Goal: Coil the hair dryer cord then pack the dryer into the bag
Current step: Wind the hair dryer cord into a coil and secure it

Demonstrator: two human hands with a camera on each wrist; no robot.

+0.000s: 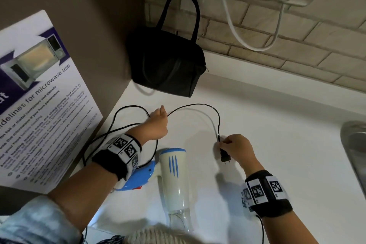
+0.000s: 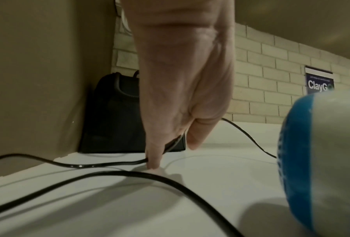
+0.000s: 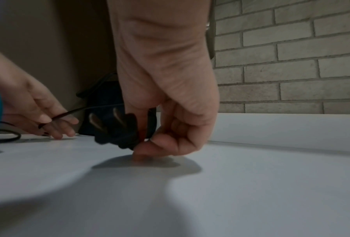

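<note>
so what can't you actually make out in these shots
- Bag: whether its zip is open; the black fabric is too dark in the head view, and the left hand covers part of it in the left wrist view.
- Hair dryer: where the cord joins the handle; the left forearm hides it in the head view.
- Poster small print: too small and cut by the frame edge.
- Sink: cut off at the right edge.
</note>
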